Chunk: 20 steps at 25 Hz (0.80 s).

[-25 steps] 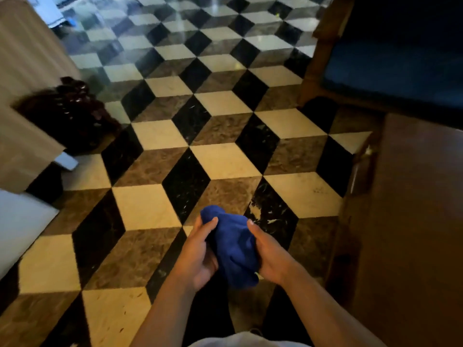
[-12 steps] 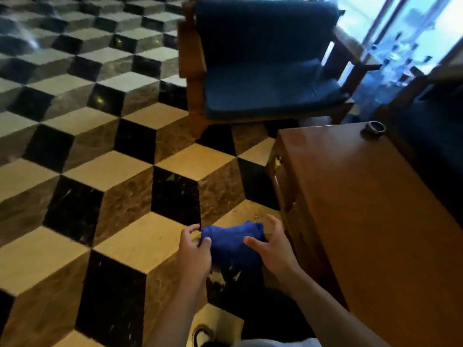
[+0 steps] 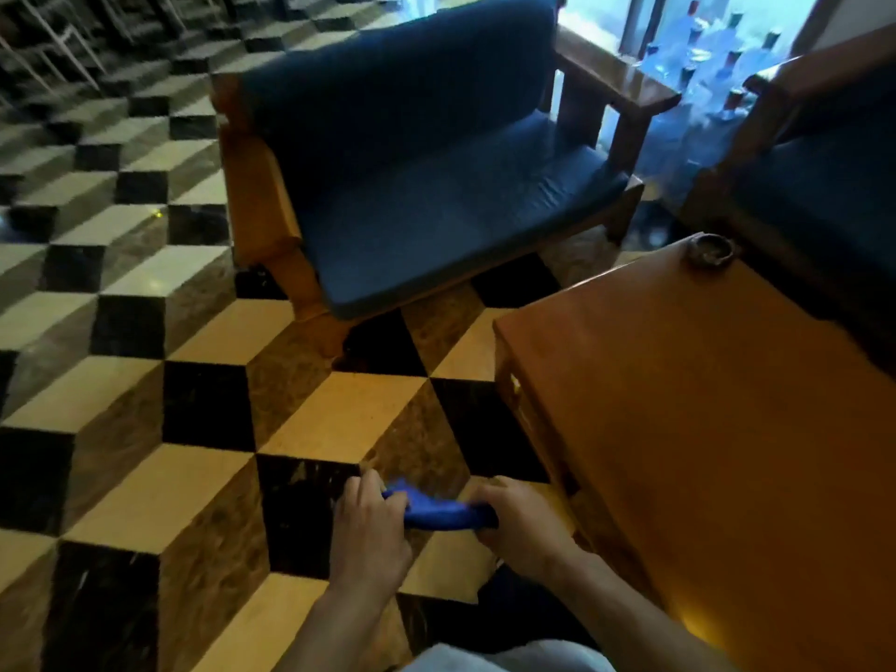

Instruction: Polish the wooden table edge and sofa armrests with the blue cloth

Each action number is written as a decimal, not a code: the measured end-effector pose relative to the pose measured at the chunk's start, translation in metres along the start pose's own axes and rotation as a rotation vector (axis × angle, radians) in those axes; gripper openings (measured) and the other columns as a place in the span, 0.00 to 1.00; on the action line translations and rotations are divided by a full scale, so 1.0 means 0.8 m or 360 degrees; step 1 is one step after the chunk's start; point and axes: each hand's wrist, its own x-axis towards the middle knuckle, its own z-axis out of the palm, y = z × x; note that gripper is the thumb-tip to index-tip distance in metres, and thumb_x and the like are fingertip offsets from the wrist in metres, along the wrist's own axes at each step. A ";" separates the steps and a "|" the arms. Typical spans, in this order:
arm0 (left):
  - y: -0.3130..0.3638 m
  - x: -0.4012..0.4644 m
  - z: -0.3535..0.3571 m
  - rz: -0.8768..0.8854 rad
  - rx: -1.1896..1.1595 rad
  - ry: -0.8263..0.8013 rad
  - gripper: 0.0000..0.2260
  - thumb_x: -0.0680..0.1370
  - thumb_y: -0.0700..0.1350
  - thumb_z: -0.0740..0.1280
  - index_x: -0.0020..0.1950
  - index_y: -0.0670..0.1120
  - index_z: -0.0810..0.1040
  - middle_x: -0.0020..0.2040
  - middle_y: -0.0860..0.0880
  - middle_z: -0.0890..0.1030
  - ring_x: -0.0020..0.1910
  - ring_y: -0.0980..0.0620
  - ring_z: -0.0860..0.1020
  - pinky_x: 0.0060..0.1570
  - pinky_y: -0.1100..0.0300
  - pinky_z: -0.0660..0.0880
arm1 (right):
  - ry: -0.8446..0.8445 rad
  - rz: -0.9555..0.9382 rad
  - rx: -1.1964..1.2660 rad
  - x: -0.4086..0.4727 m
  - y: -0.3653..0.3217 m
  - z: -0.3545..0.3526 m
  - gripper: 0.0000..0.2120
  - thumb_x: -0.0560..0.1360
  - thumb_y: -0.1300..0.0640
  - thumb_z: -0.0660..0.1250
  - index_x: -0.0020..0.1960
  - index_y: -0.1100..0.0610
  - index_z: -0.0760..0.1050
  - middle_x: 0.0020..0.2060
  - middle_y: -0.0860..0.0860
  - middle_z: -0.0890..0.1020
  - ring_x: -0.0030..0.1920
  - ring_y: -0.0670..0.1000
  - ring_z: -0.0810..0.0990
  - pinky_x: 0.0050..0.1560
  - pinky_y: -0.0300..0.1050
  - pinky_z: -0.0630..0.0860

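The blue cloth (image 3: 439, 512) is bunched into a short roll between both hands, low in the view over the floor. My left hand (image 3: 371, 526) grips its left end and my right hand (image 3: 519, 523) grips its right end. The wooden table (image 3: 703, 429) stands just right of my hands, its near left edge (image 3: 528, 409) close to my right hand. Ahead is a blue-cushioned sofa (image 3: 422, 186) with a wooden left armrest (image 3: 257, 196) and a wooden right armrest (image 3: 616, 84).
A dark ashtray (image 3: 710, 252) sits on the table's far corner. A second blue seat with a wooden frame (image 3: 824, 177) stands at the right. Several bottles (image 3: 717, 55) line the window behind. The checkered marble floor (image 3: 145, 380) spreads out to the left.
The view has swung up and right, bringing the sofa and table fully into view. The cloth has been squeezed from a loose wad into a tighter roll between my hands.
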 end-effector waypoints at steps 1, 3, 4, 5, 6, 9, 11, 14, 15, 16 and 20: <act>0.000 0.040 -0.020 0.0061 -0.0071 -0.0026 0.12 0.70 0.42 0.70 0.51 0.55 0.81 0.51 0.54 0.66 0.54 0.53 0.65 0.56 0.59 0.68 | 0.0026 -0.0020 0.0020 0.021 0.017 -0.030 0.10 0.74 0.45 0.70 0.55 0.42 0.79 0.54 0.41 0.72 0.56 0.46 0.70 0.53 0.41 0.69; -0.004 0.105 -0.065 0.0073 -0.0705 -0.0213 0.08 0.68 0.44 0.72 0.45 0.54 0.82 0.53 0.56 0.74 0.56 0.58 0.70 0.55 0.63 0.69 | 0.0040 -0.0001 0.0266 0.053 0.051 -0.088 0.10 0.72 0.36 0.68 0.50 0.37 0.78 0.57 0.37 0.69 0.60 0.42 0.65 0.57 0.42 0.68; 0.000 0.142 -0.086 0.0040 -0.1146 -0.0471 0.07 0.67 0.44 0.73 0.44 0.52 0.83 0.53 0.55 0.79 0.55 0.59 0.75 0.52 0.64 0.73 | -0.0006 0.0036 0.0604 0.069 0.065 -0.115 0.10 0.73 0.36 0.69 0.52 0.37 0.79 0.61 0.35 0.71 0.64 0.41 0.66 0.60 0.43 0.70; 0.009 0.178 -0.100 -0.0024 -0.1542 -0.0737 0.08 0.67 0.44 0.74 0.45 0.49 0.83 0.50 0.52 0.82 0.51 0.56 0.80 0.47 0.62 0.77 | -0.0035 0.0051 0.1024 0.086 0.079 -0.134 0.12 0.76 0.39 0.70 0.57 0.40 0.81 0.63 0.38 0.74 0.67 0.43 0.69 0.61 0.46 0.74; 0.018 0.216 -0.101 -0.0105 -0.1790 -0.0930 0.11 0.67 0.45 0.76 0.47 0.45 0.82 0.49 0.47 0.83 0.48 0.49 0.82 0.43 0.58 0.78 | -0.0004 0.0069 0.1431 0.104 0.092 -0.143 0.14 0.79 0.44 0.71 0.63 0.45 0.80 0.63 0.45 0.78 0.66 0.48 0.75 0.59 0.48 0.79; 0.056 0.341 -0.062 -0.0436 -0.1961 -0.1177 0.22 0.71 0.40 0.76 0.61 0.33 0.75 0.56 0.33 0.81 0.54 0.34 0.80 0.49 0.44 0.78 | 0.0169 0.0414 0.2268 0.164 0.129 -0.137 0.22 0.78 0.54 0.74 0.71 0.54 0.75 0.63 0.56 0.82 0.63 0.59 0.82 0.60 0.56 0.80; 0.073 0.422 -0.016 -0.0585 -0.1850 -0.1308 0.21 0.75 0.38 0.73 0.66 0.33 0.72 0.62 0.30 0.79 0.60 0.30 0.79 0.52 0.39 0.79 | 0.0360 0.0681 0.2464 0.199 0.156 -0.117 0.29 0.73 0.60 0.77 0.71 0.54 0.73 0.66 0.57 0.80 0.65 0.60 0.81 0.66 0.63 0.77; 0.084 0.543 0.055 -0.0484 -0.1509 -0.1660 0.24 0.70 0.31 0.75 0.64 0.41 0.75 0.60 0.35 0.82 0.57 0.36 0.83 0.49 0.39 0.82 | 0.0780 0.1132 0.2331 0.254 0.202 -0.094 0.27 0.72 0.70 0.74 0.67 0.52 0.75 0.63 0.55 0.82 0.60 0.53 0.84 0.61 0.58 0.82; 0.087 0.583 0.085 -0.0429 -0.1366 -0.1762 0.25 0.68 0.29 0.73 0.62 0.43 0.76 0.58 0.36 0.82 0.53 0.38 0.85 0.44 0.42 0.83 | 0.0927 0.1273 0.2315 0.275 0.220 -0.085 0.25 0.73 0.73 0.71 0.65 0.53 0.75 0.62 0.56 0.82 0.57 0.52 0.85 0.58 0.55 0.83; 0.091 0.619 0.114 -0.0395 -0.1263 -0.1796 0.24 0.67 0.28 0.71 0.59 0.45 0.77 0.55 0.38 0.83 0.49 0.41 0.86 0.38 0.46 0.82 | 0.1064 0.1392 0.2320 0.296 0.241 -0.073 0.23 0.74 0.75 0.69 0.63 0.54 0.76 0.60 0.58 0.83 0.56 0.52 0.85 0.57 0.55 0.83; 0.142 0.739 0.206 -0.0135 -0.1165 -0.1597 0.21 0.66 0.31 0.69 0.50 0.54 0.78 0.50 0.42 0.85 0.46 0.48 0.87 0.34 0.56 0.82 | 0.1553 0.1682 0.2391 0.384 0.306 -0.050 0.21 0.74 0.76 0.68 0.60 0.56 0.76 0.57 0.61 0.84 0.57 0.59 0.84 0.60 0.61 0.81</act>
